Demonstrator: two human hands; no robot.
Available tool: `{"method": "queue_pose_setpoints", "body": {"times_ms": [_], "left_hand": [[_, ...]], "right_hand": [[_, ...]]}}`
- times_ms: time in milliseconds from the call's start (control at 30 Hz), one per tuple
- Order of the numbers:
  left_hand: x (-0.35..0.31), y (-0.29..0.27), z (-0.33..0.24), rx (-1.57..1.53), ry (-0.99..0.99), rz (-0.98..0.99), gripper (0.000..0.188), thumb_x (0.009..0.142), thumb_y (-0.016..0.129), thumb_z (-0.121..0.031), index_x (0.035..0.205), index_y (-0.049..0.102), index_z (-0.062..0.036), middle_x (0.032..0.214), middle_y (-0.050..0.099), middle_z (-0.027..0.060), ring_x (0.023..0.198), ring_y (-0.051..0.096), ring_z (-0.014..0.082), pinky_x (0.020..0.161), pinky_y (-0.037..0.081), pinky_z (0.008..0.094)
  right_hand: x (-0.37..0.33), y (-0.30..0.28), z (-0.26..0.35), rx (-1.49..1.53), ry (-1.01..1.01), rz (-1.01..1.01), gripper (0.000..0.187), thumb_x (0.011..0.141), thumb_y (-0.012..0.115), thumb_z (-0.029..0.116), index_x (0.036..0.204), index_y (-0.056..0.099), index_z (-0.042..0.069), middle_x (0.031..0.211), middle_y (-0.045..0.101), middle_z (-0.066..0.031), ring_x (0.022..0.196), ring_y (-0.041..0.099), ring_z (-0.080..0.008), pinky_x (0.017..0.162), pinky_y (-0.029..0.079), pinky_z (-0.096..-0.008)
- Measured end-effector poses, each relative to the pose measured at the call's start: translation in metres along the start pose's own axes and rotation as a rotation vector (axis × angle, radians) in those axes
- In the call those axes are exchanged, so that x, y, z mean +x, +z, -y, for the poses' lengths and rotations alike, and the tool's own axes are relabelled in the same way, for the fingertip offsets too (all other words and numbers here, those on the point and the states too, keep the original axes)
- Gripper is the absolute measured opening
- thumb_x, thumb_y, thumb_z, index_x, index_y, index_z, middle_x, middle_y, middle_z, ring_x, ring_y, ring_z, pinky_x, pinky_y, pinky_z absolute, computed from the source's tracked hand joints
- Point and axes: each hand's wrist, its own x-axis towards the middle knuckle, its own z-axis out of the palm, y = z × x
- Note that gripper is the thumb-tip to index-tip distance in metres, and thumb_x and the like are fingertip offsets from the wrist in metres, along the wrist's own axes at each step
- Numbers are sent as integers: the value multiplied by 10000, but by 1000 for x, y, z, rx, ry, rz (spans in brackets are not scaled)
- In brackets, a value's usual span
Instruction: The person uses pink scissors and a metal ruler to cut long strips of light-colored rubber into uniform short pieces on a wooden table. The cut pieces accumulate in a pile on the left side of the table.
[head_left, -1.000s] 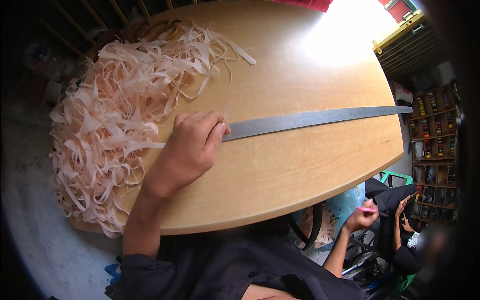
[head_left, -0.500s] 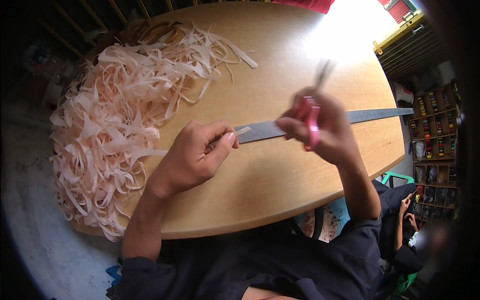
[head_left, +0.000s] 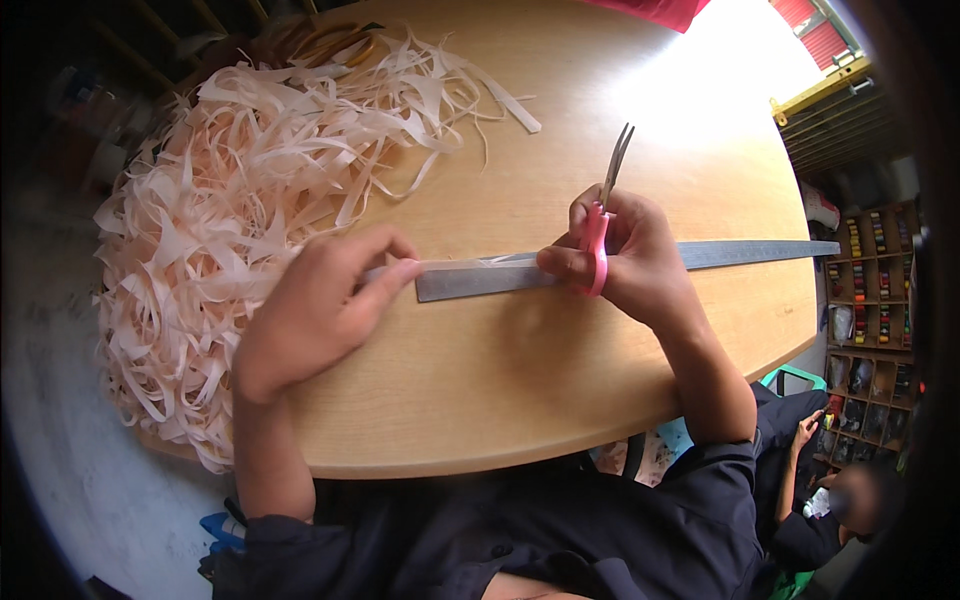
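Pink-handled scissors [head_left: 598,240] sit in my right hand [head_left: 640,250], which curls around the handles with the blades pointing up and away from me over the table [head_left: 450,390]. In this head view, that hand's thumb and fingertip also press together at the far end of a pale strip [head_left: 470,264]. My left hand [head_left: 315,315], a little blurred, pinches the near end between thumb and forefinger, its other fingers half curled. Between my two hands the strip runs along the upper edge of a steel ruler [head_left: 480,281]. The ruler's near end lies just beside my left fingertips; from there it passes beneath my right hand and reaches the table's right edge. On the table's left side, next to my left hand, spreads a big tangled heap [head_left: 215,230] of pale pink strips. Red cloth [head_left: 665,10] lies at the far edge. Off to the right stand a shelf with coloured spools [head_left: 857,265] and, lower down, a seated person [head_left: 800,540] in dark clothes.
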Motion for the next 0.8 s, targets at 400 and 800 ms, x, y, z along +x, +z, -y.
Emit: {"method": "queue_pose_setpoints", "body": {"times_ms": [400,800], "left_hand": [[-15,-14,6,266,-217,-101,225,871,793,-109,975,652,33,931,692,205,830,689,335,766,536,436],[-2,51,-13,452,537,-108,338,869,726,-55,1200,681,-4,1190,654,137,1123,606,334,963,482,460]], "right_hand": [[-7,13,-13,-175,-76,-90,254,819,852,71,895,617,13,724,688,-71,666,644,-102,601,505,-284],[-8,13,-7,-164,-43,-100,257,812,843,105,890,624,-5,694,676,-97,649,643,-120,594,504,-299]]}}
